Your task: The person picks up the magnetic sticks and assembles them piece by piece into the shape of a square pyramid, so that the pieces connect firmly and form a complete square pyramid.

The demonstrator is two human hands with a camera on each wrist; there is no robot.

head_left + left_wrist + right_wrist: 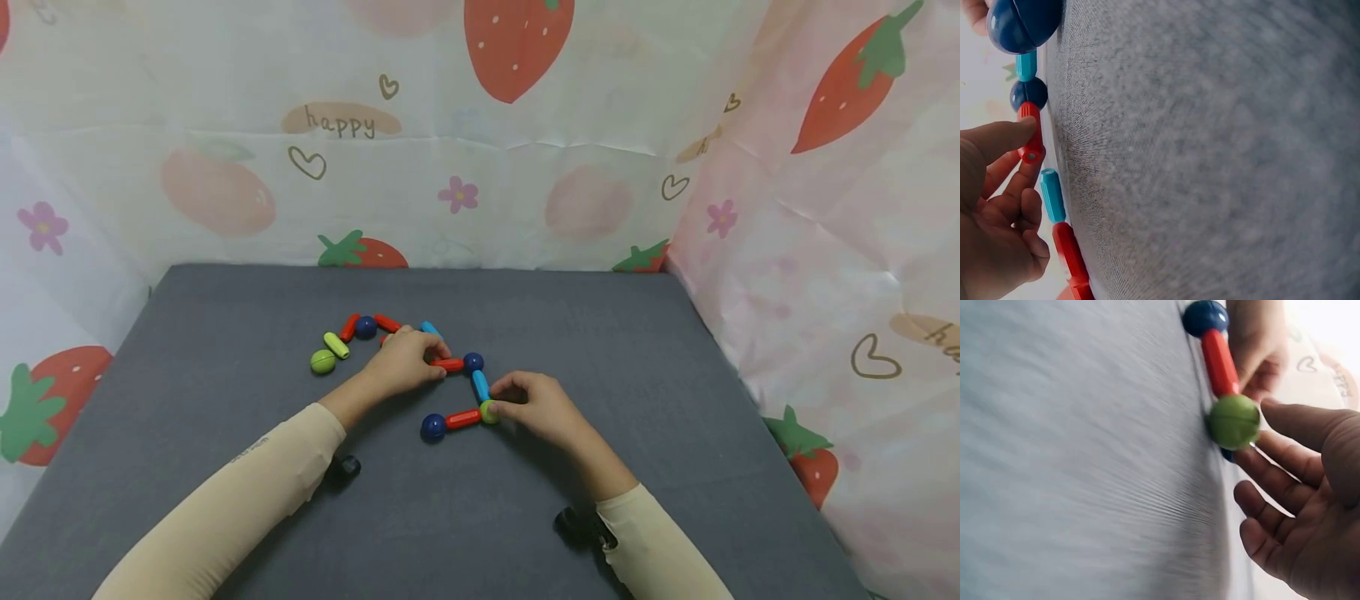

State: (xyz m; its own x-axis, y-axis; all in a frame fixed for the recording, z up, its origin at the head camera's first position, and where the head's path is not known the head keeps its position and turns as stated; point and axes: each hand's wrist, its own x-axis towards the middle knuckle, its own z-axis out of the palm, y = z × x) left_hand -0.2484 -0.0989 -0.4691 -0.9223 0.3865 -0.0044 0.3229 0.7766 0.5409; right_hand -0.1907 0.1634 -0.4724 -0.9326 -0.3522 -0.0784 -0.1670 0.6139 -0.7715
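Between thumb and fingers, my left hand (407,360) pinches a red magnetic rod (1030,132), whose far end meets a dark blue ball (473,362). A light blue rod (481,386) runs from that ball down to a green ball (488,412). At the green ball, my right hand (542,408) holds its side with thumb and fingertips, the other fingers loosely bent. Another red rod (462,419) links the green ball to a second dark blue ball (433,427). Behind the left hand lies another light blue rod (431,329), partly covered.
Left of the hands, a green ball (322,361), a green rod (337,345), a red rod (349,327), a dark blue ball (366,327) and another red rod (387,322) form a curved row on the grey table (225,375). A printed curtain (480,142) hangs behind.
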